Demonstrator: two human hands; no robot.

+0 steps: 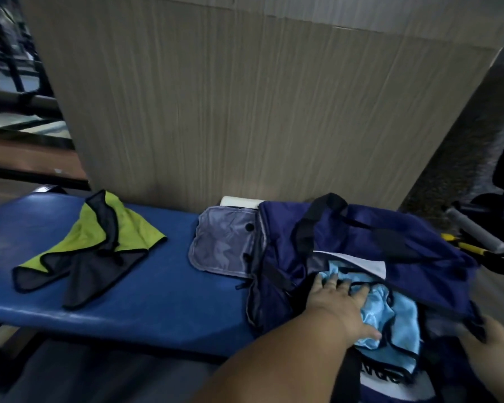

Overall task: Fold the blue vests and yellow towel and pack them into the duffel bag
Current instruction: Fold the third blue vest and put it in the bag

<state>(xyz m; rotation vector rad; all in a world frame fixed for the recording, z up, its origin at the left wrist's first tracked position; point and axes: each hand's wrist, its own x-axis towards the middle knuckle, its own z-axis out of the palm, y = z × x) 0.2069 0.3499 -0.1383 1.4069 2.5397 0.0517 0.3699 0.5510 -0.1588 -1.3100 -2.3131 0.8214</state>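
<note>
Left hand (338, 303) flat on blue vest (402, 312) in duffel bag (419, 228); right hand (495, 347) grips its rim. Yellow towel (134, 231) lies at 9 o'clock, nearer left hand.

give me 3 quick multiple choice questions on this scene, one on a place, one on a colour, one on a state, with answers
1. Where is the towel?
A) on the bench, left of the bag
B) inside the bag
C) on the floor

2. What colour is the vest under the left hand?
A) red
B) white
C) light blue

3. How is the bag?
A) zipped shut
B) open at the top
C) upside down

Answers:
1 A, the towel lies crumpled on the bench, apart from the bag.
2 C, the shiny cloth under the fingers is light blue with dark trim.
3 B, the left hand presses the vest down into the bag's opening.
</note>
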